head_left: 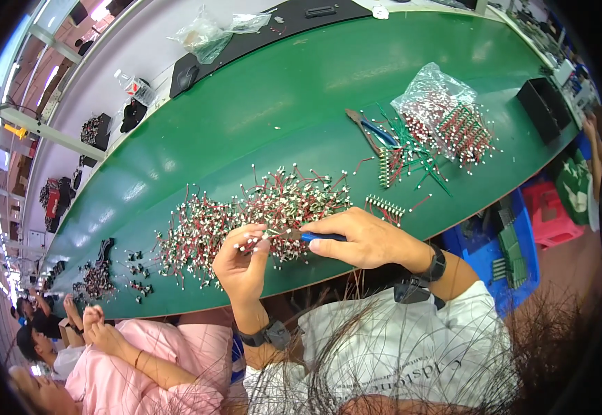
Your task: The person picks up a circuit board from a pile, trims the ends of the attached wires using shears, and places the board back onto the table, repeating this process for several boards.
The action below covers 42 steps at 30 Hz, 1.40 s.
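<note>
My left hand (243, 261) pinches a small white-tipped wired piece (270, 234) between thumb and fingertips. My right hand (360, 238) is closed around a blue-handled tool (325, 237), its metal tip pointing left toward that piece. Fingers hide much of the tool, so its exact kind is unclear. Just beyond both hands spreads a large pile of small components (246, 207) with red wires and white ends. A short strip of joined pieces (384, 207) lies close past my right hand.
Pliers with blue handles (377, 131) lie among green strips at the right, beside a clear plastic bag (434, 90) of wired parts. A black box (544, 107) stands at the far right. On my left, a person in pink (149, 360) sits near black parts (99, 273).
</note>
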Each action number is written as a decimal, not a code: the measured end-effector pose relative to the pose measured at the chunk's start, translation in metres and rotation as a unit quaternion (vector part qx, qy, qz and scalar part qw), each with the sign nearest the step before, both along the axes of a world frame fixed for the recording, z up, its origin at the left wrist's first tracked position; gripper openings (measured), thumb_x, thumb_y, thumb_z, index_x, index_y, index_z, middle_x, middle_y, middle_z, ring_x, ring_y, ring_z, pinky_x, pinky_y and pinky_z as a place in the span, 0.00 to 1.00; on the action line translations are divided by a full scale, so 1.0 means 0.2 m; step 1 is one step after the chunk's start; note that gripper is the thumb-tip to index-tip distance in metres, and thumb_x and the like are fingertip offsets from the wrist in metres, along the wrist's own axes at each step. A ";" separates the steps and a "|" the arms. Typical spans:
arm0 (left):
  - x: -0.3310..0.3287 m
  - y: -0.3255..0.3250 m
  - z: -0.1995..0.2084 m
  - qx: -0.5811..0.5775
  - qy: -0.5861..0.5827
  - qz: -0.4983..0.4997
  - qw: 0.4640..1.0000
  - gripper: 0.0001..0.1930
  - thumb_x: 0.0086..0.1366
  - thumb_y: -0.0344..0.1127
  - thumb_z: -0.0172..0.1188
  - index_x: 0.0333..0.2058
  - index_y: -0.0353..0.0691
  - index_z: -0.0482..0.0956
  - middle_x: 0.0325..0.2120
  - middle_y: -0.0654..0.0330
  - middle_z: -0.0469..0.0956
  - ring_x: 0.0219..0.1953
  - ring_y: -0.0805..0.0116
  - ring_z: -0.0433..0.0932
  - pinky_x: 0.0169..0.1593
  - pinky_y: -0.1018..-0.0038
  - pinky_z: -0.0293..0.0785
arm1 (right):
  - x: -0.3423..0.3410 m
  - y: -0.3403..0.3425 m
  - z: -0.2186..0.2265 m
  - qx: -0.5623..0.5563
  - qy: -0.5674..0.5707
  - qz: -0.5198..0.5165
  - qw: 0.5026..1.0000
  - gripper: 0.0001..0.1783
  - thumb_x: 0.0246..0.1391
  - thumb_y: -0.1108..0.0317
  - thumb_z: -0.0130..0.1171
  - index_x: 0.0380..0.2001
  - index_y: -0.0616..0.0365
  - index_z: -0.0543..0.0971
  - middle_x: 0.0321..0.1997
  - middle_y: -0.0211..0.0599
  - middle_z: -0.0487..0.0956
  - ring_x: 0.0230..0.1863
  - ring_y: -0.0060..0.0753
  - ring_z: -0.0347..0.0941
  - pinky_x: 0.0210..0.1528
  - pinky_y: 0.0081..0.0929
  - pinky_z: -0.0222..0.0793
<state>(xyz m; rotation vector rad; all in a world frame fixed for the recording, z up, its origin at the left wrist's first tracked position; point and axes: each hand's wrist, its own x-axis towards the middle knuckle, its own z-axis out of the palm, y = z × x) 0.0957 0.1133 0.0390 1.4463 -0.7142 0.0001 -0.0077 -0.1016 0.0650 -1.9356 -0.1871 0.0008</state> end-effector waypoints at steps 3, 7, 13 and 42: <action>0.00 0.00 0.00 0.005 -0.019 0.004 1.000 0.09 0.56 0.17 0.62 0.36 0.33 0.78 0.39 0.50 0.79 0.44 0.64 0.78 0.44 0.75 0.73 | 0.00 0.00 0.00 -0.008 0.020 0.012 1.000 0.23 0.59 0.59 0.54 0.49 0.67 0.76 0.37 0.54 0.80 0.38 0.51 0.79 0.39 0.36 0.71; 0.01 0.01 -0.01 0.043 -0.071 0.009 0.997 0.09 0.57 0.18 0.63 0.37 0.34 0.77 0.38 0.51 0.78 0.44 0.63 0.78 0.43 0.74 0.74 | 0.00 0.00 0.01 -0.011 0.024 0.011 1.000 0.22 0.59 0.60 0.54 0.49 0.67 0.76 0.37 0.55 0.80 0.36 0.50 0.79 0.38 0.36 0.71; 0.00 -0.01 -0.04 -0.056 -0.032 -0.009 0.998 0.06 0.60 0.21 0.61 0.37 0.31 0.76 0.36 0.51 0.77 0.42 0.64 0.77 0.41 0.74 0.74 | 0.03 -0.02 -0.04 0.117 0.151 0.073 0.979 0.21 0.63 0.56 0.50 0.45 0.64 0.79 0.28 0.38 0.80 0.28 0.26 0.76 0.32 0.26 0.71; 0.06 -0.06 -0.12 -0.077 0.045 0.097 0.991 0.09 0.58 0.19 0.64 0.36 0.35 0.76 0.41 0.53 0.78 0.40 0.73 0.75 0.42 0.79 0.73 | 0.06 0.07 -0.04 -0.285 -0.108 -0.218 0.927 0.26 0.57 0.51 0.55 0.52 0.56 0.75 0.34 0.53 0.77 0.36 0.55 0.75 0.39 0.47 0.73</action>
